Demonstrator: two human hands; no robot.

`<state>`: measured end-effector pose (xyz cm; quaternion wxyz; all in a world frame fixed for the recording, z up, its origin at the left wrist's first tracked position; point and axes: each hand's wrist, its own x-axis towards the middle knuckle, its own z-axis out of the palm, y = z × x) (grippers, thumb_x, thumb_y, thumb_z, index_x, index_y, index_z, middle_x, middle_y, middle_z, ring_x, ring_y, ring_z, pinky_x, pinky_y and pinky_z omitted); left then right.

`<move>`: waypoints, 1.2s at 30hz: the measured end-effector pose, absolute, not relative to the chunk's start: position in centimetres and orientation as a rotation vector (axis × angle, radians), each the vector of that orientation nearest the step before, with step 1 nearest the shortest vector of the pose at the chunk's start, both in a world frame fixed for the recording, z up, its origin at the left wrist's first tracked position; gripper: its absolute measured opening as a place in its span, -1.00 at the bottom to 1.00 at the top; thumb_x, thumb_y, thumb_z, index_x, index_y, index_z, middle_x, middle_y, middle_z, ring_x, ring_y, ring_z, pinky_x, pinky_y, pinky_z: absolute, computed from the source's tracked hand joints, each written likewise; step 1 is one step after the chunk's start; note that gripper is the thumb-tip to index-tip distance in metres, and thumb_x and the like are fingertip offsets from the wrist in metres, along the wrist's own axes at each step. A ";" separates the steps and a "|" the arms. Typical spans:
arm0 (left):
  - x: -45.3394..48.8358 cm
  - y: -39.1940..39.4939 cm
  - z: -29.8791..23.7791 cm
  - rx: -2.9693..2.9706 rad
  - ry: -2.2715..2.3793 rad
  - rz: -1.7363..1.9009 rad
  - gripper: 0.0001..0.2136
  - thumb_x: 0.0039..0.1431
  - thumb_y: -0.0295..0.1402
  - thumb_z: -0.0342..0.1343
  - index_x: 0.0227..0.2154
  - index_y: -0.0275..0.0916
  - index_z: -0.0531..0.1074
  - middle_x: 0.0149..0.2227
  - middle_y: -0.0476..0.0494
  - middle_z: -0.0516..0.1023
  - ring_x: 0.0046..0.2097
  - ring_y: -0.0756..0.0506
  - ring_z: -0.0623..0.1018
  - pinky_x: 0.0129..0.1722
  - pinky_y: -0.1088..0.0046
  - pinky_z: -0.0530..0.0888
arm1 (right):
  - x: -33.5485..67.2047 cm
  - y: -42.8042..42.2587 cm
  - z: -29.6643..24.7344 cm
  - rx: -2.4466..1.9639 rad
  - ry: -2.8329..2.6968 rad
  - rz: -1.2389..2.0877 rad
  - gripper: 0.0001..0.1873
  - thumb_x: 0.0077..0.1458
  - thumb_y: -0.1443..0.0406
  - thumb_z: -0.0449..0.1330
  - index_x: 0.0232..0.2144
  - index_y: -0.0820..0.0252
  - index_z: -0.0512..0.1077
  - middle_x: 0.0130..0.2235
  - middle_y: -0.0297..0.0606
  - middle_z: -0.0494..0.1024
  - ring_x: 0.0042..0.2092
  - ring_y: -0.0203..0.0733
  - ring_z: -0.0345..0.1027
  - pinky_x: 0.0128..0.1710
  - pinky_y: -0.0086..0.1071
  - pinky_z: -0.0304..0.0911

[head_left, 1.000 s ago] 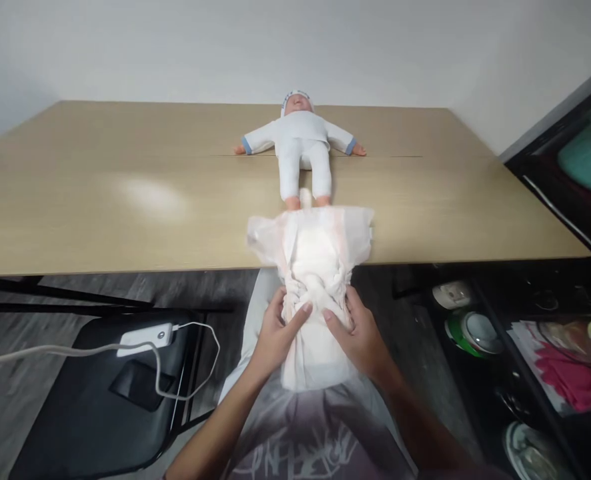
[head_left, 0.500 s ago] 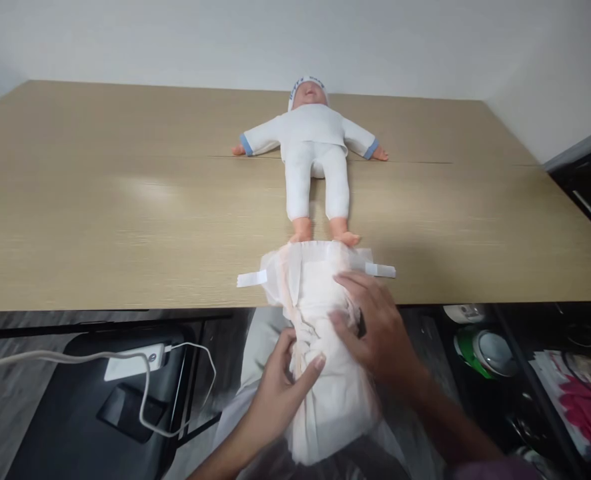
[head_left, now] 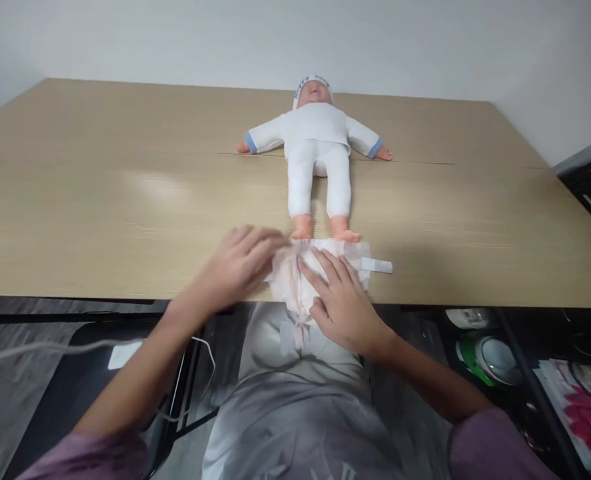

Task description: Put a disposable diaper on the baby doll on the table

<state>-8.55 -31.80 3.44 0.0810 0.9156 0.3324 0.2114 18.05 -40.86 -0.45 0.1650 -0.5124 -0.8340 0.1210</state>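
A white disposable diaper [head_left: 363, 261] lies at the near edge of the wooden table [head_left: 100, 200], part of it hanging over the edge. My right hand [head_left: 343, 300] rests flat on the diaper with fingers spread. My left hand [head_left: 240, 263], blurred by motion, lies on the diaper's left side with fingers stretched out. A baby doll [head_left: 318, 153] in white clothes and a cap lies on its back just beyond the diaper, feet almost touching it.
A black chair [head_left: 50, 427] with a white charger and cable [head_left: 125, 352] stands under the table at left. Dark shelves [head_left: 550, 373] at right hold bowls and pink cloth. A white wall runs behind the table.
The diaper has moved up from my lap onto the table edge. My left hand went from the bunched lower part to the diaper's left side; my right hand now presses flat on it.
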 end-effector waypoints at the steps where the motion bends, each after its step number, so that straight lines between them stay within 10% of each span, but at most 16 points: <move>1: -8.0 -29.6 3.5 2.816 1.063 0.617 -0.58 0.50 -0.48 0.04 0.33 -0.19 0.49 0.34 -0.36 0.56 0.26 -0.34 0.54 0.31 -0.04 0.46 | 17.9 -40.7 -0.4 -1.464 -2.374 0.338 -0.14 0.30 0.39 0.14 0.61 0.09 0.21 0.64 -0.02 0.13 0.65 0.22 -0.03 0.65 0.29 -0.08; 8: -1.9 -20.5 3.7 3.098 0.741 0.330 -0.13 0.30 -0.61 0.19 0.62 -0.07 0.13 0.68 -0.34 -0.01 0.64 -0.52 0.10 0.55 -0.25 0.19 | 17.9 -40.1 -0.7 -1.444 -2.326 0.314 -0.31 0.48 0.14 0.19 0.57 0.02 0.30 0.55 0.01 0.29 0.60 0.18 0.06 0.65 0.27 -0.07; 14: 1.1 -19.7 3.6 3.091 0.407 0.222 -0.26 0.21 -0.68 0.19 0.42 0.00 0.41 0.65 -0.10 0.16 0.64 -0.39 0.16 0.58 -0.09 0.17 | 18.0 -40.0 -1.1 -1.407 -2.353 0.319 -0.24 0.50 -0.05 0.21 0.59 0.05 0.27 0.62 0.02 0.17 0.65 0.19 -0.03 0.66 0.28 -0.08; 21: 2.5 -17.5 4.1 3.073 0.251 0.290 -0.69 0.42 -0.38 0.12 0.14 -0.13 0.58 0.39 -0.25 0.57 0.37 -0.43 0.45 0.34 -0.03 0.35 | 19.0 -39.1 -0.8 -1.376 -2.400 0.428 -0.20 0.49 -0.05 0.24 0.61 0.02 0.22 0.66 -0.06 0.08 0.68 0.16 -0.07 0.66 0.26 -0.04; 36: 2.2 -13.1 14.3 2.404 0.308 0.816 -0.57 0.34 -0.01 0.42 0.11 -0.14 0.57 0.09 -0.16 0.70 0.12 -0.26 0.67 0.18 0.09 0.61 | 19.8 -29.2 -1.2 -1.388 -2.475 0.433 -0.21 0.56 -0.13 0.08 0.64 -0.03 0.13 0.68 -0.15 0.01 0.70 0.11 -0.15 0.70 0.26 -0.18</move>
